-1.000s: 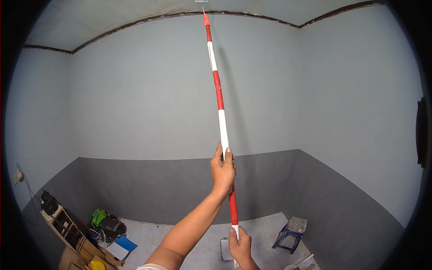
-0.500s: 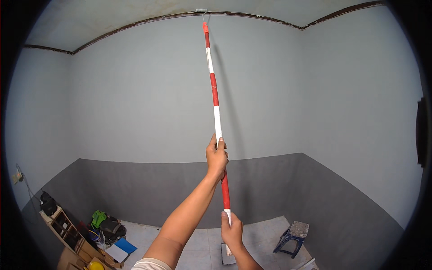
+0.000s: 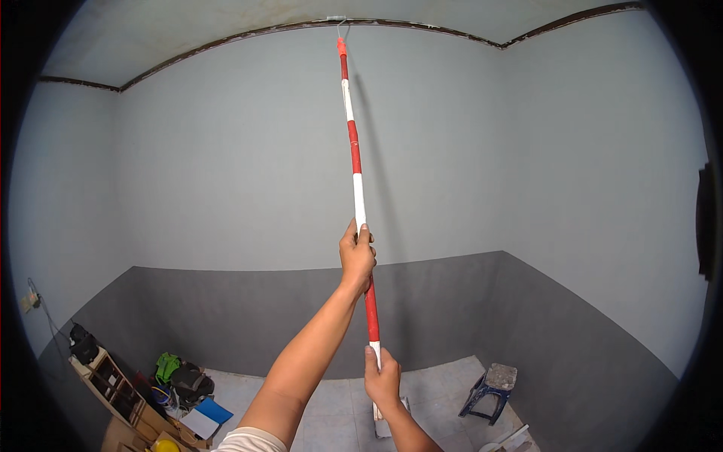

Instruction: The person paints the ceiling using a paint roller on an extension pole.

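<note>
A long pole [image 3: 358, 192] banded in red and white rises almost upright before me, with a small paint roller [image 3: 337, 18] at its far top. The roller lies against the ceiling by the dark trim [image 3: 422, 25] along the wall's top. My left hand [image 3: 357, 256] is wrapped round the pole at mid-length, thumb upward. Lower down, my right hand [image 3: 384, 380] is closed round the pole's white lower part. Behind the right wrist a flat paint tray [image 3: 382, 428] on the floor is partly hidden.
A paint-spattered stool [image 3: 497, 384] stands at right on the tiled floor [image 3: 331, 418]. At lower left are a wooden shelf [image 3: 113, 384], a dark bag [image 3: 188, 383] with a green one [image 3: 167, 367], a blue folder [image 3: 215, 410] and a yellow round object [image 3: 167, 446]. The wall [image 3: 241, 166] is light grey above, dark grey below.
Both hands and the pole have shifted slightly left and up in view. The roller stays at about the same place by the ceiling trim. The grips look unchanged.
</note>
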Demonstrator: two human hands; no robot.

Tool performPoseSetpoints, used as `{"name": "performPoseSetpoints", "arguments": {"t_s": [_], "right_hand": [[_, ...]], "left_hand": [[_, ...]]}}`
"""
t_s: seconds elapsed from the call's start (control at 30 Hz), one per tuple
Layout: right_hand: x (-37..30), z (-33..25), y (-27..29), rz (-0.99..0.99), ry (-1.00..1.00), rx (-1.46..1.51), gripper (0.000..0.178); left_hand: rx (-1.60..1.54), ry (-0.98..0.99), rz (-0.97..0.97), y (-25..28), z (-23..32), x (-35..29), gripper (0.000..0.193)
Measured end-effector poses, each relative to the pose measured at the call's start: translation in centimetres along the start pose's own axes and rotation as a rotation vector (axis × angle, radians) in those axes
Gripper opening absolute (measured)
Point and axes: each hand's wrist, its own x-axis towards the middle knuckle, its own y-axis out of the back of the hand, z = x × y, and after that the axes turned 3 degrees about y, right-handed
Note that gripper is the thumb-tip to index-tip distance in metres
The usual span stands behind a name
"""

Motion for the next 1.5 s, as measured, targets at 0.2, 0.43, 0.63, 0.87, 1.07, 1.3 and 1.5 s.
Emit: {"name": "performPoseSetpoints", "arguments": {"t_s": [0.2,0.43,0.63,0.87,1.07,1.3,1.5], "right_hand": [[-0.7,-0.9,1.0,-0.009,0.001,-0.025,0.042],[-1.0,-1.0,2.4,-0.045,-0.052,-0.031,0.038],[-0.8,-0.8,3.2,-0.104,-0.059,-0.05,0.034],[-1.9,-1.6,4.3,-0.078,-0.167,0.084,0.024],[-1.9,-3.5,3.9,-0.097,-0.172,0.08,0.025],[-2.4,-3.2,2.8,-0.068,-0.062,0.034,0.034],[-2.2,-2.3,1.2,-0.061,-0.023,0.033,0.035]], "left_hand": [[-0.028,0.022,-0.007,-0.1,0.7,-1.0,0.036],[-0.062,0.055,-0.011,-0.7,1.3,-2.0,0.036],[-0.066,0.059,0.007,-1.1,1.5,-2.1,0.04],[-0.088,0.076,0.001,-1.6,2.0,-3.0,0.042],[-0.059,0.056,-0.008,-1.1,2.3,-3.6,0.041],[-0.037,0.047,-0.046,-0.2,2.6,-3.7,0.044],[0.004,0.061,-0.029,0.4,2.2,-3.0,0.048]]}}
